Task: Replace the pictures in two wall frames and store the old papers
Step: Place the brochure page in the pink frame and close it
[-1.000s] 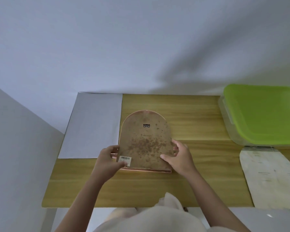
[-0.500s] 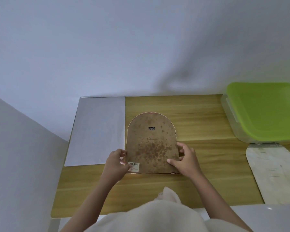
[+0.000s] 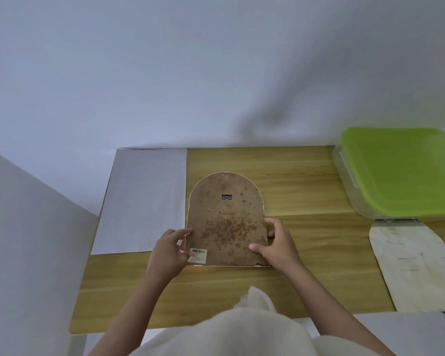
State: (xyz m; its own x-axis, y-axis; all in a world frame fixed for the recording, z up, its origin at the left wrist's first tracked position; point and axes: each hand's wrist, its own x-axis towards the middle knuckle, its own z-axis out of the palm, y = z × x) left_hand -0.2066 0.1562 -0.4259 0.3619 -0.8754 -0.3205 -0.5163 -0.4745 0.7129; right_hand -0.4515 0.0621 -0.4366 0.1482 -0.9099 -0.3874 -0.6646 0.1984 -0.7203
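An arch-shaped picture frame (image 3: 225,219) lies face down in the middle of the wooden table (image 3: 306,186). Its brown stained backing board shows, with a small metal hanger near the top and a barcode sticker at the lower left corner. My left hand (image 3: 171,249) grips the frame's lower left edge, thumb by the sticker. My right hand (image 3: 275,245) grips the lower right edge, thumb on the board and fingers curled round the side. A plain grey-white sheet (image 3: 141,201) lies left of the frame. An arch-shaped old paper (image 3: 414,263) lies at the right.
A clear plastic box with a green lid (image 3: 401,170) stands at the back right of the table, just behind the old paper. White walls close in behind and on the left. My pale garment (image 3: 242,327) hangs over the near edge.
The frame has been set flat and squared up on the table; both hands stay on its lower edges. The camera has shifted a little.
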